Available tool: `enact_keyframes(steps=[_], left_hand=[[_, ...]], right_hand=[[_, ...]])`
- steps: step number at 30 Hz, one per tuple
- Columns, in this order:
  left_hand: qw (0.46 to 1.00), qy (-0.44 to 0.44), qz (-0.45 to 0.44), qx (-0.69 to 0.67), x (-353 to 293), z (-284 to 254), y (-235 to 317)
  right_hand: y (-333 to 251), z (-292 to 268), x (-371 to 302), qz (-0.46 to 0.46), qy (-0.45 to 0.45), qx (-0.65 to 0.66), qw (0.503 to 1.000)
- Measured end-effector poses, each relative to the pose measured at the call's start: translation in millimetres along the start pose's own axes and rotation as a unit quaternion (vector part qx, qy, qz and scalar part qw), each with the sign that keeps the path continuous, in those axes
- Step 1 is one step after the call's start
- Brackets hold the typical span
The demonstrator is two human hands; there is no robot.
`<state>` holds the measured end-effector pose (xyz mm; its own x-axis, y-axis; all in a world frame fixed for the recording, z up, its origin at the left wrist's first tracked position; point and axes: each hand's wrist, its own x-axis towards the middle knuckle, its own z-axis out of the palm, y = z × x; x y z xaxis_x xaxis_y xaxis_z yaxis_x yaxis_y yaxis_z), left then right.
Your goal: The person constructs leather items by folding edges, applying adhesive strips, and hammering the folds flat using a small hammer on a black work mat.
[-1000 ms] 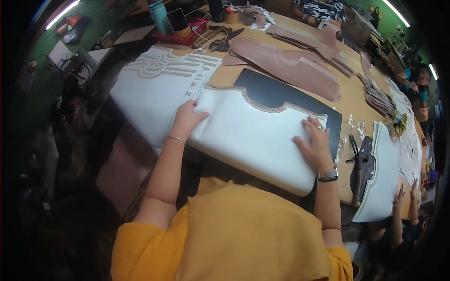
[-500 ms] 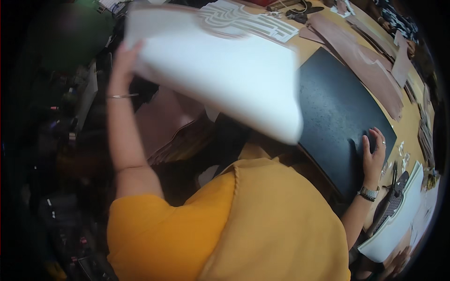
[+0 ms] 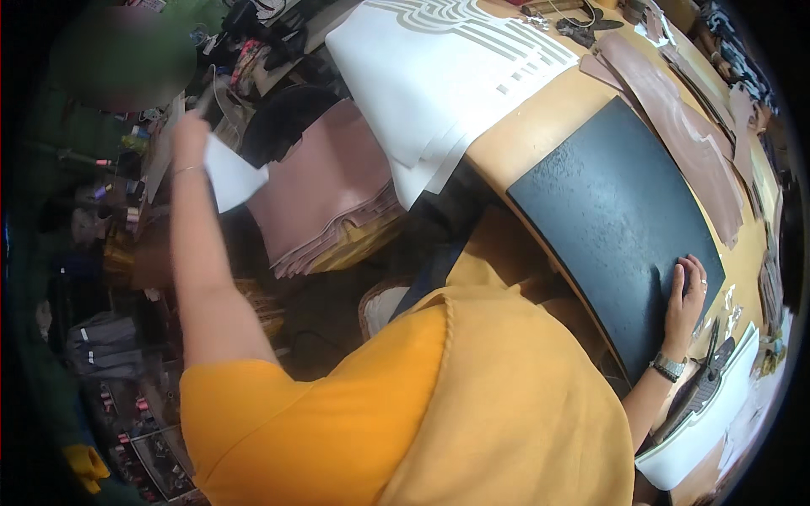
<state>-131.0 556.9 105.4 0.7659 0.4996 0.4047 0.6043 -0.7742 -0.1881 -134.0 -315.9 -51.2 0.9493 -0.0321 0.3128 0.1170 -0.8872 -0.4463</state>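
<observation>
My left hand [image 3: 192,139] is stretched out to the far left, blurred, so its fingers cannot be made out. Close against it shows a white piece [image 3: 234,175]; whether the hand grips it is unclear. My right hand [image 3: 688,304] rests on the right end of a black board [image 3: 620,219], thumb apart from its bent fingers and nothing held. Large white sheets [image 3: 413,93] with grey stripes lie at the table's left end, their corners hanging over the edge. Below and left of them is a stack of brownish-pink sheets [image 3: 325,173] resembling leather.
More brownish-pink pieces [image 3: 675,126] lie along the far side of the table [image 3: 515,139]. Right of my right hand are a dark tool [image 3: 704,384] and a white curved panel [image 3: 704,430]. Another person's patterned sleeve [image 3: 734,42] appears at the far right.
The white sheet my left hand carried is no longer raised; white sheets now lie at the table's left end. That hand has swung left. My right hand stays on the board.
</observation>
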Motion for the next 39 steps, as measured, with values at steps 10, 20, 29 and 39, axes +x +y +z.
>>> enact_keyframes(steps=[10,20,29,39], left_hand=[[0.915,-0.379,-0.015,-0.138,-174,273,120],[0.907,-0.405,-0.067,-0.096,-215,310,77],[0.907,-0.174,-0.061,-0.379,-98,285,111],[0.925,-0.201,0.243,-0.213,-87,34,429]], right_hand=[[-2,3,2,-0.009,0.014,0.009,1.000],[-15,3,4,-0.001,0.017,-0.027,1.000],[-30,0,7,0.011,0.047,-0.042,0.998],[-24,1,0,0.017,0.057,-0.053,0.997]])
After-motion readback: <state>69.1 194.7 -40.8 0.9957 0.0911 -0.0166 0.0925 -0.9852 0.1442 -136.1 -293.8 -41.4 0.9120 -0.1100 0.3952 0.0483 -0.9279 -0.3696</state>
